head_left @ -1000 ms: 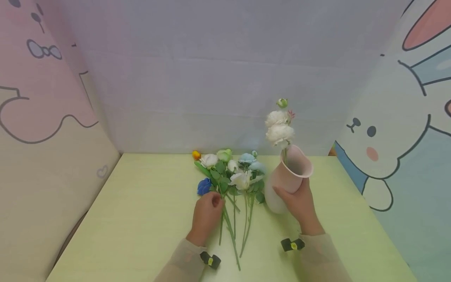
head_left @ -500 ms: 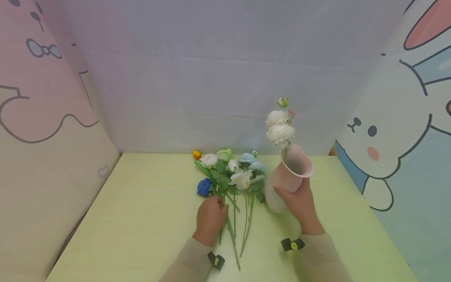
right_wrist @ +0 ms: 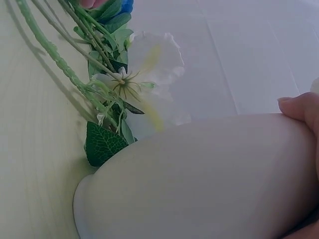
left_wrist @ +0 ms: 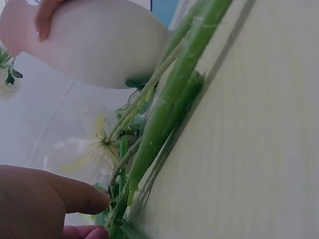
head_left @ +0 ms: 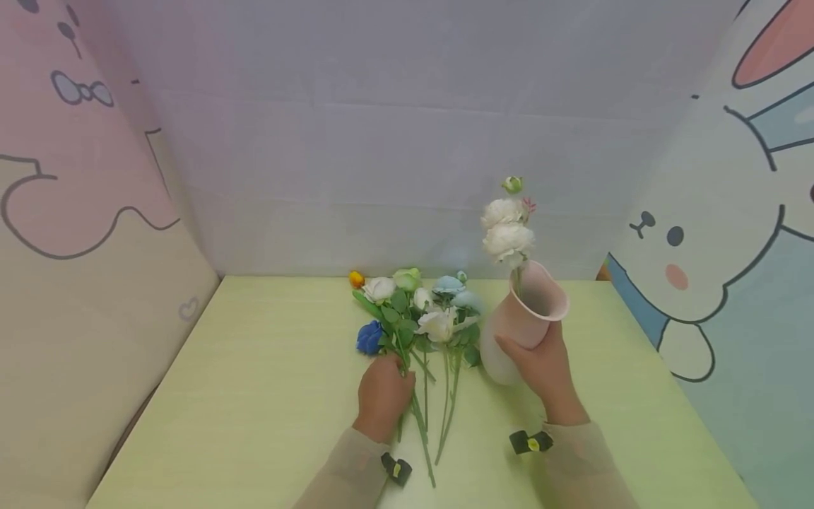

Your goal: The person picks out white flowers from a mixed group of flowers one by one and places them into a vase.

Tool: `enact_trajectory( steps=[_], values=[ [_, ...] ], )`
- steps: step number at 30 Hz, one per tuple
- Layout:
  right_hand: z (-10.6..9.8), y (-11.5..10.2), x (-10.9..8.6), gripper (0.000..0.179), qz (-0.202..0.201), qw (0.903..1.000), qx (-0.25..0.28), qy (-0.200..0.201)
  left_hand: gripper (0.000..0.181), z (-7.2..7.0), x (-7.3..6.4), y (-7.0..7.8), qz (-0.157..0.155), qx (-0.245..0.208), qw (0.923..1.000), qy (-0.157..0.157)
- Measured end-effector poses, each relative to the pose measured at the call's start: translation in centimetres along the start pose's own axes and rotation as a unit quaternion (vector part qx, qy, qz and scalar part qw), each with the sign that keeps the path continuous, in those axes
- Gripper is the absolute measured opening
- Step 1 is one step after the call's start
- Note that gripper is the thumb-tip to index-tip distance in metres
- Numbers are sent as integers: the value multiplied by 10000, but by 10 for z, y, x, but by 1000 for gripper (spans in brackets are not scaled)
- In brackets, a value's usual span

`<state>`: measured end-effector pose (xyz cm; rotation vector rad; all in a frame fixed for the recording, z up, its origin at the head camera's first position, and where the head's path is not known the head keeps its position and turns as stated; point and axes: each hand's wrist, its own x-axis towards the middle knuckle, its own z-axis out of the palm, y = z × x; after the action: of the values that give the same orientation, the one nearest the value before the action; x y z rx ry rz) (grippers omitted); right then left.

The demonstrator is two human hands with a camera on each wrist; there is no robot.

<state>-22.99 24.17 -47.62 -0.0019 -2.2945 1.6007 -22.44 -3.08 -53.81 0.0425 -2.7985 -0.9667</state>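
On pale table [head_left: 267,367], left hand [head_left: 384,392] low, fingers bent at green stems [left_wrist: 165,109], grip unclear; right hand [head_left: 545,367] clasps pink vase [head_left: 507,325], white flower [head_left: 437,326] lying between.

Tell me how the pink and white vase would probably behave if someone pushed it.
The vase would likely tip, as its body swells above a narrower foot. Its smooth-looking surface might be slippery under the right hand. The white flowers rising above it could make it slightly top-heavy.

Screened-off indoor workspace: pale table [head_left: 267,396], creased backdrop [head_left: 381,141], cartoon-printed side panels [head_left: 706,261].
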Motion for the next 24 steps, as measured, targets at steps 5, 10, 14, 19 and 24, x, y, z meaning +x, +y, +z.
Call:
enact_trajectory(
  steps=[5,10,14,19,24],
  values=[
    [0,-2,-1,102,92,10000,-16,22,19,1,8,-1,-117,-73,9998,142],
    [0,-1,-2,99,171,9998,-27,29,17,1,12,-3,-212,-100,9997,33],
    [-1,-1,-2,99,173,9998,-60,49,11,1,13,-2,-214,-80,9997,0],
    [-1,-1,-2,98,163,9998,-73,17,23,1,13,1,-242,58,9997,-86],
    [0,-2,-1,98,165,9998,-88,24,33,3,13,0,-220,404,9987,-215]
  ],
)
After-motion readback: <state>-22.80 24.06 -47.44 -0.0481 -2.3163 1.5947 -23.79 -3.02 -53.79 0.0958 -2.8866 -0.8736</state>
